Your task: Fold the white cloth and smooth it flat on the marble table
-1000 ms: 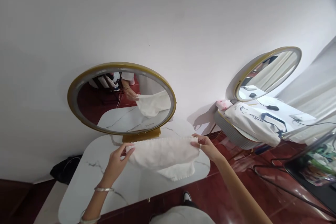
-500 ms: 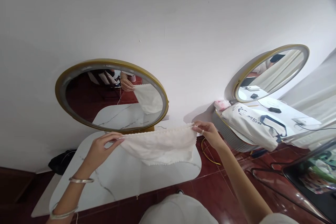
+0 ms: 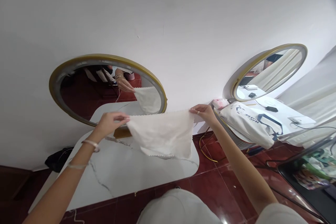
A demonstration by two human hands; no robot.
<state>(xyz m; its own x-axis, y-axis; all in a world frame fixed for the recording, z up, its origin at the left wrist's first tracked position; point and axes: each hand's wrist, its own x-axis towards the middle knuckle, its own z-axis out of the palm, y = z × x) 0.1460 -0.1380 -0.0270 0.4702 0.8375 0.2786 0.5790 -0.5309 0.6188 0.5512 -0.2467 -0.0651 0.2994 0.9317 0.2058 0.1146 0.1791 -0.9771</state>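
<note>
A white cloth [image 3: 162,134] with scalloped edges hangs stretched between my two hands, above a white marble-patterned table [image 3: 115,168]. My left hand [image 3: 110,124] pinches its upper left corner between thumb and fingers. At the upper right corner, my right hand [image 3: 203,113] grips the cloth the same way. The top edge runs nearly straight from hand to hand, while the lower edge hangs loose over the tabletop. Behind the cloth stands a round gold-framed mirror [image 3: 107,91], which reflects one hand and part of the cloth.
To the right, a second round mirror [image 3: 270,71] stands over a white table. A white printed bag [image 3: 246,122] with a dark blue strap and a pink-and-white packet [image 3: 220,103] lie there. A black bag [image 3: 56,159] sits at the left. The floor [image 3: 210,189] is red tile.
Both hands have risen, lifting the cloth higher and spreading it more fully. Its lower edge now hangs farther below the top edge. The view has shifted slightly.
</note>
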